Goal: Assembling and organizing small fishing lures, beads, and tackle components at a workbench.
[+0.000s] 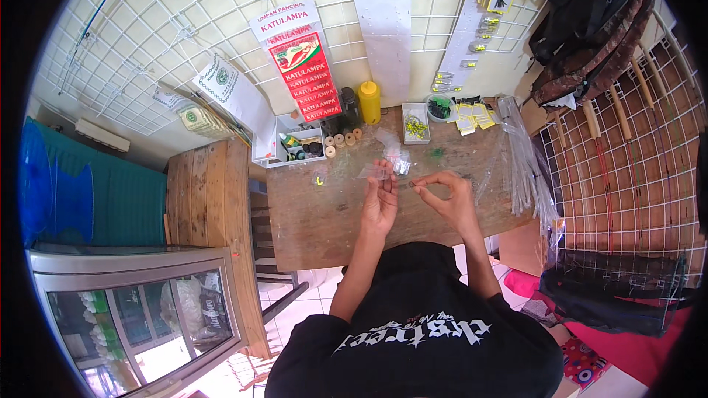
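Note:
Above the wooden table [332, 221], my left hand [381, 199] is turned palm up with its fingers curled round a small clear plastic bag [369, 172]. To its right, my right hand [451, 195] pinches a tiny dark item [412, 185] between thumb and forefinger; it is too small to name, perhaps a hook. The two hands are apart at about the same height. Just beyond my left fingers lie shiny clear plastic packets [400, 163]. A small bag with a yellow-green piece [318, 179] rests on the table farther left.
Along the back stand a white box of bottles [284, 155], wooden spools [339, 140], a yellow bottle [369, 102], a white tray of yellow-green pieces [415, 133] and a green tub [441, 108]. Yellow cards [472, 118] and long plastic sleeves [520, 162] lie right. A glass cabinet [140, 317] stands left.

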`<state>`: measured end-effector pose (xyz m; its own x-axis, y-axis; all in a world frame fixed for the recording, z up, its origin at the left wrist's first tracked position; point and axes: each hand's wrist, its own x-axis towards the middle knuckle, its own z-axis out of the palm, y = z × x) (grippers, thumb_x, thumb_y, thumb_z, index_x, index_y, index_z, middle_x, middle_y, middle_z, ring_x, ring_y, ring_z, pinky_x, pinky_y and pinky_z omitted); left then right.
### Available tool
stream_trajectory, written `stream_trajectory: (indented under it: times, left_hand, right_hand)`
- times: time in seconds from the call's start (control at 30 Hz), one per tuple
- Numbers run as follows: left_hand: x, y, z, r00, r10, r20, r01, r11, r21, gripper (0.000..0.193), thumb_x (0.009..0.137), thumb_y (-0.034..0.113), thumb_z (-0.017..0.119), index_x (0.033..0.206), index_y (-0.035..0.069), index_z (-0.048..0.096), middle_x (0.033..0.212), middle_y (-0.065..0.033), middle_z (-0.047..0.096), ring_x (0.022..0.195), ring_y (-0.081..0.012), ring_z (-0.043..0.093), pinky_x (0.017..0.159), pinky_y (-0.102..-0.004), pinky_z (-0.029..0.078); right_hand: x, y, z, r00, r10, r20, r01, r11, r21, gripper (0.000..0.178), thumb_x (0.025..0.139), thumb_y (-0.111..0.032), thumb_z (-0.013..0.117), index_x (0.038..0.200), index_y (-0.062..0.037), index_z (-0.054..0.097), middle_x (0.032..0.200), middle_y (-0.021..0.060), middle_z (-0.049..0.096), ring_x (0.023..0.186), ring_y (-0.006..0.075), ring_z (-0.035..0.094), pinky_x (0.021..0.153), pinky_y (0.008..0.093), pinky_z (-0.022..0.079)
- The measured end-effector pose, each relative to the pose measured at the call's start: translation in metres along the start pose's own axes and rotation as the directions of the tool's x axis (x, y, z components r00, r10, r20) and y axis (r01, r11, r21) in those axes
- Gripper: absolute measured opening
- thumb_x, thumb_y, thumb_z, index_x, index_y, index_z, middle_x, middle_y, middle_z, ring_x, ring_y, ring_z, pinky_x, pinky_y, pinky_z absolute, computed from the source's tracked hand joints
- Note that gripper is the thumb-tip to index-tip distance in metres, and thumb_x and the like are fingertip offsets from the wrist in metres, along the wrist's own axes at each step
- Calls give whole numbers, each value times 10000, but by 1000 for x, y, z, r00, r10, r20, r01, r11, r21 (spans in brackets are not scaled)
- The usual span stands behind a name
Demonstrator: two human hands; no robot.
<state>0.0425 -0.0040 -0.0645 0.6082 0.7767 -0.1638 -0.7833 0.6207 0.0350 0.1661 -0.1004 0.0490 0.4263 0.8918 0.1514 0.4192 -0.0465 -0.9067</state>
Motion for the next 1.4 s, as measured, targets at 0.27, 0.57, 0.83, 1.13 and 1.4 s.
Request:
stream_trajectory:
  times: [0.27, 0.57, 0.83, 1.13, 1.4]
  left_hand:
    - [-7, -17, 2, 998, 47, 41, -56, 966, 253, 519, 791, 126, 710, 1238, 43, 461, 1209, -81, 556, 1144, -225, 529, 955, -334, 475]
    - [-9, -20, 5, 987, 148, 67, -163, 897, 412, 509, 729, 23, 745, 1175, 31, 501, 1195, -109, 558, 1096, -220, 549, 966, -349, 453]
    - [-8, -22, 7, 980, 158, 120, -195, 871, 451, 469, 743, -27, 715, 1163, -20, 508, 1171, -150, 574, 1097, -200, 545, 948, -321, 437]
    - [-6, -28, -3, 987, 126, 101, -153, 925, 348, 450, 757, -12, 711, 1160, -3, 512, 1195, -121, 554, 1130, -208, 524, 989, -342, 416]
    - [-8, -42, 3, 989, 103, 103, -131, 935, 329, 476, 769, 42, 721, 1192, 15, 505, 1217, -96, 546, 1135, -188, 515, 923, -325, 433]
  right_hand:
    - [15, -15, 3, 986, -164, -2, 134, 812, -568, 87, 732, -165, 680, 794, -105, 668, 699, 88, 625, 763, 270, 594, 755, 395, 420]
    - [20, -16, -2, 992, -71, 106, 116, 846, -521, 109, 750, -203, 668, 801, -107, 659, 731, 89, 644, 775, 284, 598, 756, 408, 435]
    - [25, -16, -12, 976, -71, 208, 168, 852, -495, 110, 720, -173, 669, 798, -97, 666, 735, 80, 655, 785, 284, 606, 775, 409, 444]
    - [34, -34, -19, 959, -29, 281, 196, 785, -588, 93, 710, -141, 666, 786, -89, 649, 768, 67, 668, 823, 282, 601, 793, 408, 446]
    - [42, -44, -18, 952, 36, 303, 187, 715, -673, 108, 710, -175, 665, 786, -97, 661, 768, 76, 665, 810, 295, 614, 752, 423, 468]
